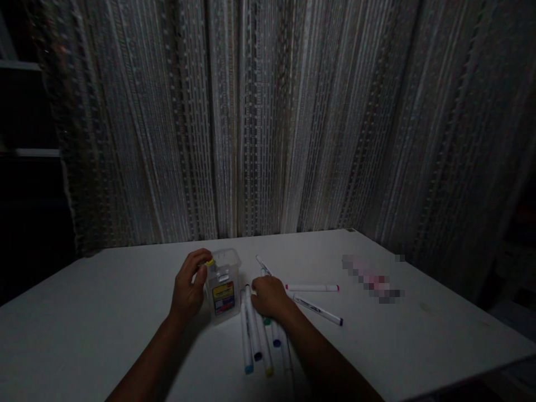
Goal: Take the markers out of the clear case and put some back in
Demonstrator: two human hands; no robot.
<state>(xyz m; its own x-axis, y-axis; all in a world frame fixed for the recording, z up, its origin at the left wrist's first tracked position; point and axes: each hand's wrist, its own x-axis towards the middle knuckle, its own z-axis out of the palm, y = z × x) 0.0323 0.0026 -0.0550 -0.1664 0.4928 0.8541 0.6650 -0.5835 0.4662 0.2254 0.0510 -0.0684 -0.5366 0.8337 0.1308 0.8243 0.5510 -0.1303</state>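
Observation:
A clear plastic container with a yellow, red and blue label stands upright on the table. My left hand is curled against its left side, thumb and fingers at the upper edge. A small yellow end, possibly a marker's, shows at the rim under those fingertips. Right of the container, my right hand is closed over a bunch of white markers with coloured ends. Its fingertips pinch at the markers' far ends and partly hide them. Blue, yellow, green and dark ends point toward me.
Beyond my right hand lie a pink-ended marker, a purple-ended marker and another white marker. A blurred pinkish object is at the right of the white table. A striped curtain hangs behind.

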